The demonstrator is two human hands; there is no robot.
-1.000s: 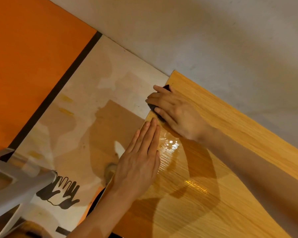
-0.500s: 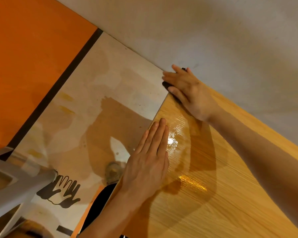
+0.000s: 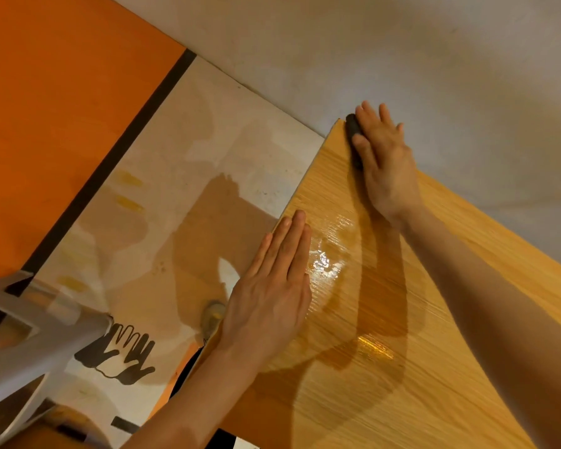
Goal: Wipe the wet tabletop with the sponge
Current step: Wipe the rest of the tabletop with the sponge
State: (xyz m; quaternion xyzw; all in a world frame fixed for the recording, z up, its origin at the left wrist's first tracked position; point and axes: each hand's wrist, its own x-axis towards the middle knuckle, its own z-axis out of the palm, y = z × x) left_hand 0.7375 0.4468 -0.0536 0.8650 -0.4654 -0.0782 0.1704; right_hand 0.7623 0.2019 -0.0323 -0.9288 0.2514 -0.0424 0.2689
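Right hand [image 3: 382,157]: your fingers spread flat, pressing the sponge [image 3: 353,137] at the table's [image 3: 467,319] far corner.
Left hand [image 3: 272,293]: fingers together, flat on the left edge.
Water [image 3: 331,260]: beside it.

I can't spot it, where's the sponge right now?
In the head view, the dark sponge sits under the right hand at the wooden tabletop's far corner by the wall.

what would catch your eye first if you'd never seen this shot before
The shiny wet patch mid-tabletop, glaring just right of the left hand, which lies flat by the table's left edge. Next, the right hand pressing a dark sponge into the far corner by the wall.
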